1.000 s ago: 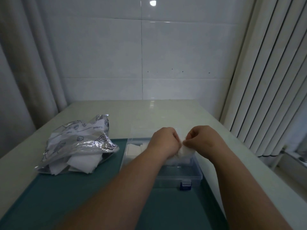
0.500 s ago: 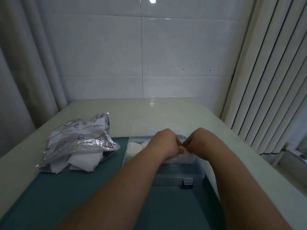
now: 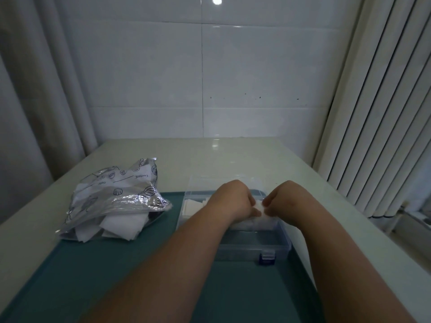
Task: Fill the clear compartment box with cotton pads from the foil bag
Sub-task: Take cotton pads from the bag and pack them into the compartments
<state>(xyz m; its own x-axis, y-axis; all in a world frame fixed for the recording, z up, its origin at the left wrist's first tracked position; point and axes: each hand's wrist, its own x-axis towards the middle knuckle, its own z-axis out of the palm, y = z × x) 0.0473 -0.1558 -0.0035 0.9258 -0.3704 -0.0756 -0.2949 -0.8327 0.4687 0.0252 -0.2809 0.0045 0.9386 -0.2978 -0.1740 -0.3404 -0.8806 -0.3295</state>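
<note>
Left hand (image 3: 233, 201) and right hand (image 3: 288, 202) pinch one pad (image 3: 258, 206) over the box (image 3: 268, 247); a far compartment (image 3: 193, 206) holds pads, near ones look empty, and the bag (image 3: 112, 194) holds plenty.

Left hand (image 3: 233, 201): centre of frame, knuckles up, fingers curled, pinching a white cotton pad (image 3: 258, 206).
Right hand (image 3: 288, 201): just right of it, fingertips pinching the same pad.
Forearms: bare, rising from the lower edge, converging.

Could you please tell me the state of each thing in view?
foil bag: open, lying down, spare pads spilling out.
clear compartment box: lid open, partly filled.
held pad: pinched between both hands over the box.
left hand: pinching the held pad.
right hand: pinching the held pad.
</note>
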